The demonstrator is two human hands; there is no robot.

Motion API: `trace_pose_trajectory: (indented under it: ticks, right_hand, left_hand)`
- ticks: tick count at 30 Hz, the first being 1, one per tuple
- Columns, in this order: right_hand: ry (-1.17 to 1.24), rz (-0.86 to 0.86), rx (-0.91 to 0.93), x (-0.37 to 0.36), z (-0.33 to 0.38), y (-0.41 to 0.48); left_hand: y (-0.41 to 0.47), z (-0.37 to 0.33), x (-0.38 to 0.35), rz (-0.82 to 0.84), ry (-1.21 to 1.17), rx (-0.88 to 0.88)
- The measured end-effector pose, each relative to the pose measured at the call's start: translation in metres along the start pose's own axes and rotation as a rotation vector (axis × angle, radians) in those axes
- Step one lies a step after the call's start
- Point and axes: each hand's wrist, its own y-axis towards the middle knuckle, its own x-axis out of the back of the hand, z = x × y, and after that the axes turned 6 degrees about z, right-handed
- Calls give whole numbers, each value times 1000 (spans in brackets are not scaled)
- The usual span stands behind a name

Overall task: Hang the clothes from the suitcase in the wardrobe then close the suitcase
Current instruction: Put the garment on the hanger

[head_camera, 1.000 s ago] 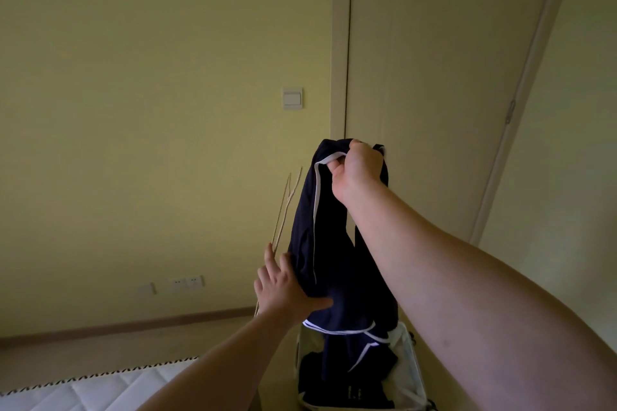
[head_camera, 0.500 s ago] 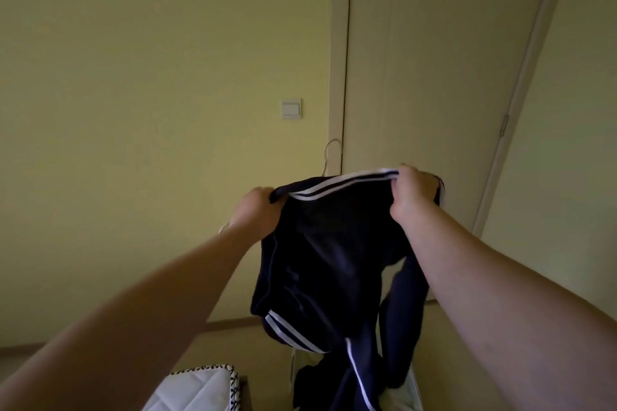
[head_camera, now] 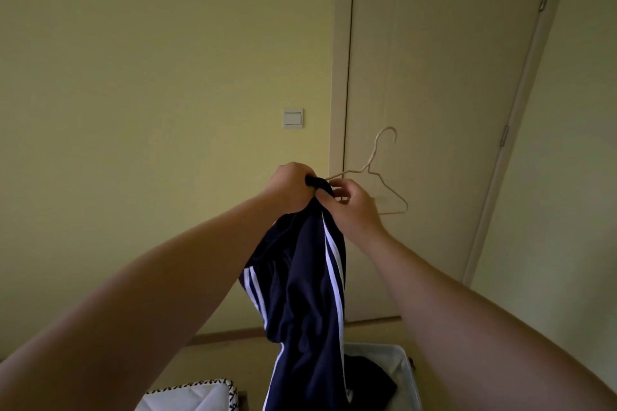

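Note:
Dark navy track trousers (head_camera: 300,304) with white side stripes hang in front of me, bunched at the top. My left hand (head_camera: 290,188) grips that bunched top edge, and one end of a thin pale wire hanger (head_camera: 384,173) reaches into the same fist. My right hand (head_camera: 350,210) pinches the cloth just beside it, in front of the hanger's lower bar. The hanger's hook points up. Below, the open white suitcase (head_camera: 400,357) shows at the bottom edge with dark clothes (head_camera: 370,380) inside. The wardrobe's closed pale door (head_camera: 434,110) stands straight ahead.
A light switch (head_camera: 293,117) sits on the yellow-green wall left of the wardrobe. A white quilted mattress corner (head_camera: 190,397) lies at the bottom left. A brown skirting board (head_camera: 233,334) runs along the wall's foot.
The trousers were held spread wide between both hands; now the hands have come together and the waistband is bunched. The hanger has come into plain view behind my right hand.

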Motion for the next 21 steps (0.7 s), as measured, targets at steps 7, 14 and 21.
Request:
trace_pose_trajectory:
  ticks: [7, 14, 21]
  right_hand:
    - [-31, -68, -138, -14, -17, 17]
    - [-123, -143, -362, -11, -47, 9]
    - [-528, 200, -286, -17, -68, 0]
  left_hand:
    - [-1, 24, 3, 171, -120, -10]
    - [-1, 58, 16, -102, 520, 42]
    - [4, 65, 27, -404, 699, -122]
